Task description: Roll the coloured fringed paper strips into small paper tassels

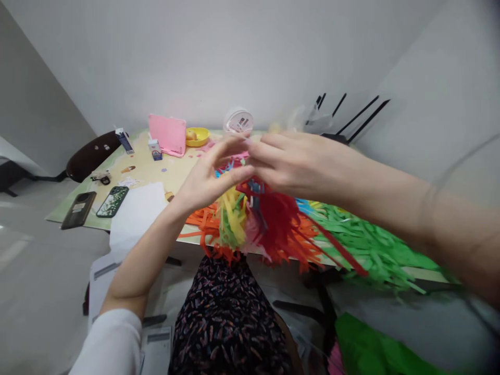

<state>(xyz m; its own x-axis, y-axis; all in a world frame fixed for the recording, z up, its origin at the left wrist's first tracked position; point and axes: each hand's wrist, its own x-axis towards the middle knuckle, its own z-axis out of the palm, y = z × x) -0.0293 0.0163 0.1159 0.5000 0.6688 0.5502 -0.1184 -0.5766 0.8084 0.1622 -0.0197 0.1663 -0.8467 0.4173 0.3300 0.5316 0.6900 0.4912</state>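
Right hand (283, 159) grips a bunch of paper strips (279, 213) over the near edge of the table (172, 174); left hand (209, 177) meets it, its hold too blurred to tell; a loose pinch could spill strips, or orange strips (205, 221) underneath might snag.

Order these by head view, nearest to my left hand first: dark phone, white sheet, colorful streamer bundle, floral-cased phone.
From your left hand:
1. Colorful streamer bundle: just below.
2. White sheet: leftward.
3. Floral-cased phone: past the sheet.
4. Dark phone: leftmost listed.
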